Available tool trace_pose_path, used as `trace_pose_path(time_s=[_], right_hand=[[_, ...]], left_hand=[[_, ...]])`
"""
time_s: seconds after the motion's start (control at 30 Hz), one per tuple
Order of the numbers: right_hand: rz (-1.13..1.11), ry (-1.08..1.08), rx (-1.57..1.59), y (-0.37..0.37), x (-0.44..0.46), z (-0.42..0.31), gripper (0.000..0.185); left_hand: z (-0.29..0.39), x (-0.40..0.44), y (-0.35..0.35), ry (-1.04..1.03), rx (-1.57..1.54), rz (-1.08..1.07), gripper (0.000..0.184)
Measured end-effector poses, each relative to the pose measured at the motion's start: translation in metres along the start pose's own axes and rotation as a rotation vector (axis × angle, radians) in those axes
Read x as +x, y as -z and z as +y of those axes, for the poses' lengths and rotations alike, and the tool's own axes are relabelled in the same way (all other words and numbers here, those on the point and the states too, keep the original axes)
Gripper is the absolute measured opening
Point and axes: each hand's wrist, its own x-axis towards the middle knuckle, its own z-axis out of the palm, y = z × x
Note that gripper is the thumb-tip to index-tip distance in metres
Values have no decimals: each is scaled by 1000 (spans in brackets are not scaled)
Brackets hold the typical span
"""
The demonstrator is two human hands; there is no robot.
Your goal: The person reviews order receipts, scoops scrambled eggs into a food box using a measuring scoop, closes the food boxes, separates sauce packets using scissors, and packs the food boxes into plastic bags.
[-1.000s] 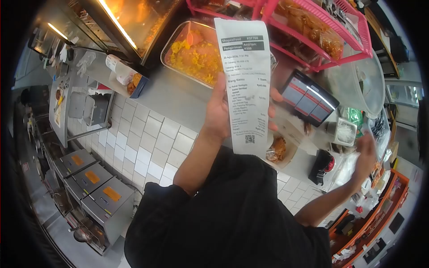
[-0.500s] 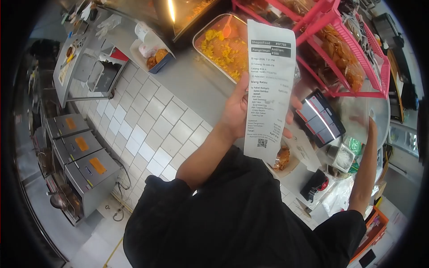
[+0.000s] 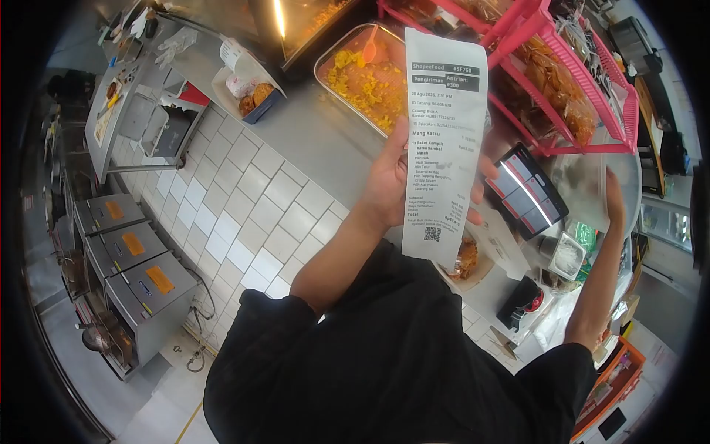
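Note:
My left hand (image 3: 387, 181) is closed around a long printed receipt (image 3: 442, 155), with fingertips showing past its right edge. The receipt hangs upright before me, its text and square code facing the camera. Off to the right, my right hand (image 3: 614, 196) is raised beside translucent plastic (image 3: 584, 170); its fingers are too unclear to read. A tablet (image 3: 529, 189) with a lit screen lies between the two hands. Partly hidden below the receipt is an open paper box (image 3: 495, 255) with a piece of fried food (image 3: 464, 260).
A metal tray (image 3: 319, 72) of yellow scrambled egg with an orange spoon (image 3: 372, 46) stands behind the receipt. Pink racks (image 3: 629, 118) hold bagged snacks. Another paper box (image 3: 251, 112) contains fried pieces. A white-filled container (image 3: 567, 257) and a black-and-red object (image 3: 521, 303) are at right.
My right hand has shifted up and slightly right, and its fingers now point upward. The receipt stays in my left hand, with the view shifted slightly.

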Motion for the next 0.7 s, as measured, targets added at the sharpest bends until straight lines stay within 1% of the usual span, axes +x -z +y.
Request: trace_pose_path(time_s=[0.07, 0.13, 0.17, 0.2, 0.23, 0.3, 0.33, 0.4, 0.43, 0.47, 0.53, 0.57, 0.6, 0.63, 0.67, 0.7], right_hand=[[177, 123, 52, 10, -20, -19, 28], [283, 148, 52, 17, -46, -36, 24], [396, 175, 51, 21, -57, -45, 22], [457, 172, 30, 13, -75, -64, 19], [472, 153, 32, 12, -81, -60, 19], [523, 138, 164, 14, -88, -53, 17], [614, 192, 12, 8, -111, -75, 16], [580, 149, 57, 12, -153, -88, 18], [615, 192, 0, 5, -177, -94, 18], [614, 197, 20, -5, -201, -100, 21], [516, 144, 108, -36, -251, -108, 28], [411, 95, 161, -56, -271, -108, 31], [251, -58, 208, -77, -290, -110, 34], [103, 122, 216, -98, -295, -95, 28], [34, -54, 232, -122, -303, -111, 28], [-14, -162, 306, -140, -312, -137, 34]], left_hand=[[0, -2, 1, 3, 7, 1, 82], [-2, -3, 1, 11, 12, 3, 83], [-2, -3, 1, 13, 16, 13, 83], [-4, -3, 1, 22, 17, 23, 83], [-6, -4, 1, 46, 11, 25, 83], [-11, -1, 1, 31, 14, 33, 84], [-14, 1, -1, 42, 16, 28, 84], [-17, -1, -8, 58, 15, 17, 83], [-17, -4, -10, 45, 30, 29, 83], [-18, -6, -12, 53, 37, 52, 84], [-17, -9, -21, 44, 67, 85, 84], [-18, -12, -27, 30, 98, 165, 85], [-17, -16, -32, 14, 128, 243, 86], [-14, -18, -35, -3, 148, 253, 86], [-12, -23, -35, -31, 131, 264, 86], [-9, -28, -34, -51, 110, 277, 86]])
